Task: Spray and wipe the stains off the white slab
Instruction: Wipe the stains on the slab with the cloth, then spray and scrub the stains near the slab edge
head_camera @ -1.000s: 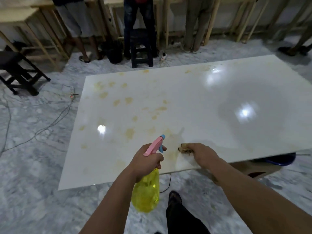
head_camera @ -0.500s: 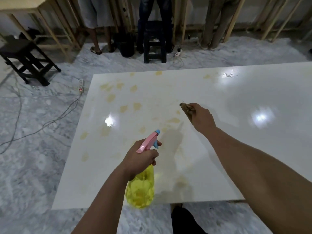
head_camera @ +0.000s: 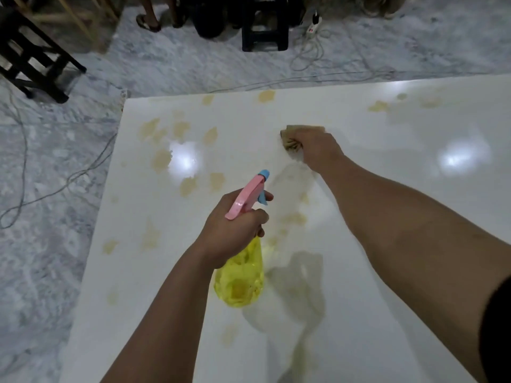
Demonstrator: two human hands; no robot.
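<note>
Right hand (head_camera: 318, 149) clenched on brown cloth (head_camera: 293, 136), pressed to white slab (head_camera: 387, 217) near far edge. Left hand (head_camera: 235, 230) gripping yellow spray bottle (head_camera: 240, 277) above stains (head_camera: 188, 186); left edge bordering marble floor (head_camera: 49, 258).

The worktop (head_camera: 387, 313) lies bare from 3 to 6 o'clock, open to a sweep. Toward 12, the right hand (head_camera: 318, 150) with its cloth (head_camera: 293, 136) blocks the way; the left hand (head_camera: 232, 233) holds the spray bottle (head_camera: 240, 280) at centre.
</note>
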